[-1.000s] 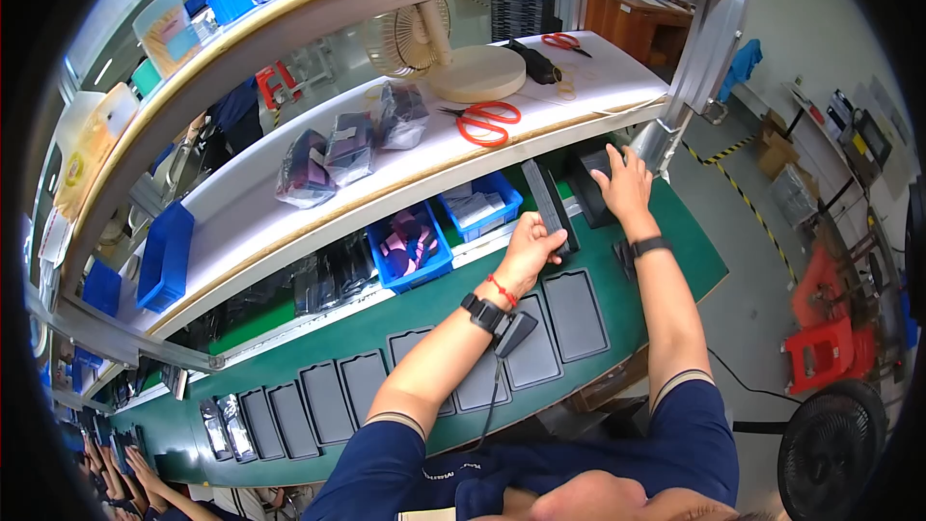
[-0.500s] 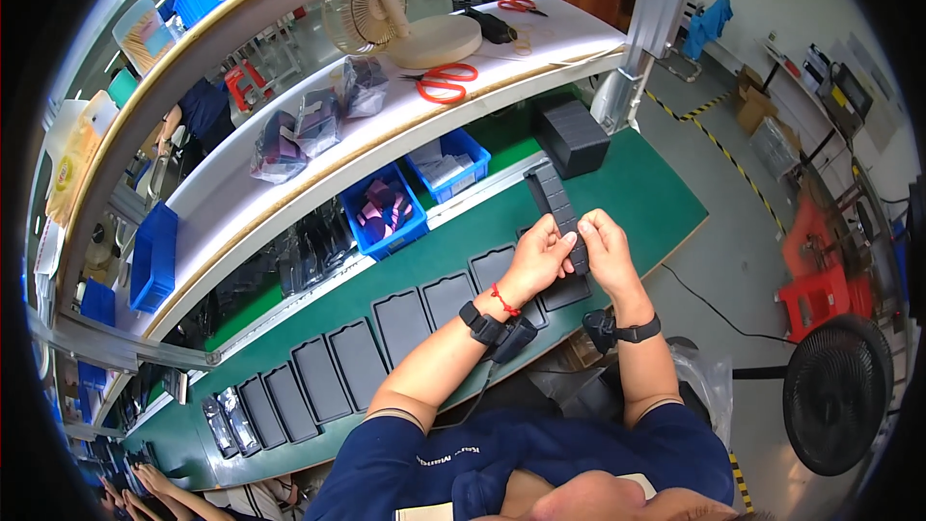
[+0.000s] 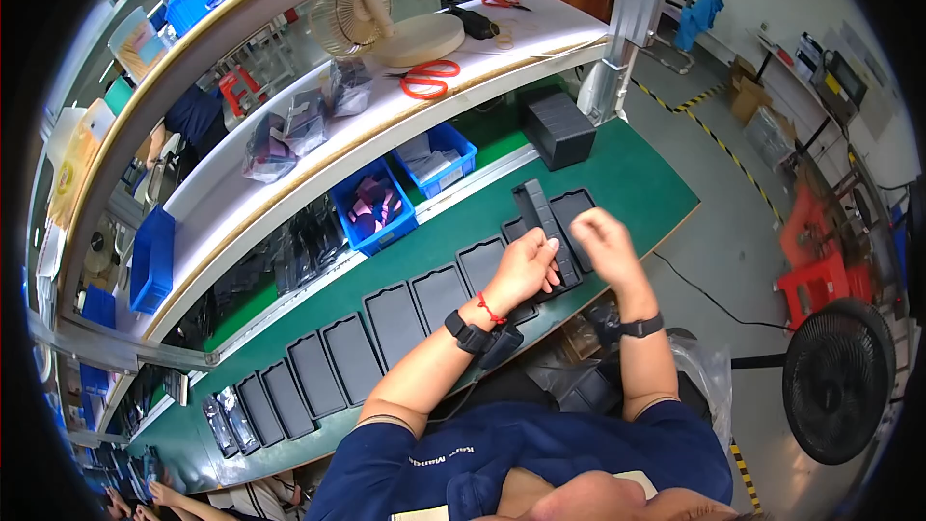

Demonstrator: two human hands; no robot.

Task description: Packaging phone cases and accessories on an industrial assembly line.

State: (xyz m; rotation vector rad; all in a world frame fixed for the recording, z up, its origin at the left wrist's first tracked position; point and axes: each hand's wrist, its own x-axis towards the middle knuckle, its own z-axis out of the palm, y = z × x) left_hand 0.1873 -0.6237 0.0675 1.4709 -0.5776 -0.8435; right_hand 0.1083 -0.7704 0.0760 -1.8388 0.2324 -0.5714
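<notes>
A stack of black plastic trays [image 3: 543,205] stands tilted on edge over the near right of the bench. My left hand [image 3: 526,265] is closed around its lower end. My right hand [image 3: 605,246] is apart from the stack, its fingers curled above a shallow black tray [image 3: 574,203] just to the right. Whether those fingers touch that tray is unclear. A row of similar trays [image 3: 395,318] runs leftward along the green bench, and my left forearm passes over part of it. Two clear-wrapped dark items [image 3: 231,422] lie at the row's left end.
A larger black tray stack [image 3: 558,127] stands at the bench's far right. Blue bins [image 3: 374,207] hold small parts under a white shelf [image 3: 386,96] carrying red scissors [image 3: 430,79], bagged pieces and a fan. A black fan [image 3: 837,394] stands at right. Other people's hands [image 3: 164,494] show lower left.
My right hand has parted from the stack and moved slightly up. A tray now shows beneath it, right of the stack. My left hand keeps hold of the stack. The view has shifted slightly.
</notes>
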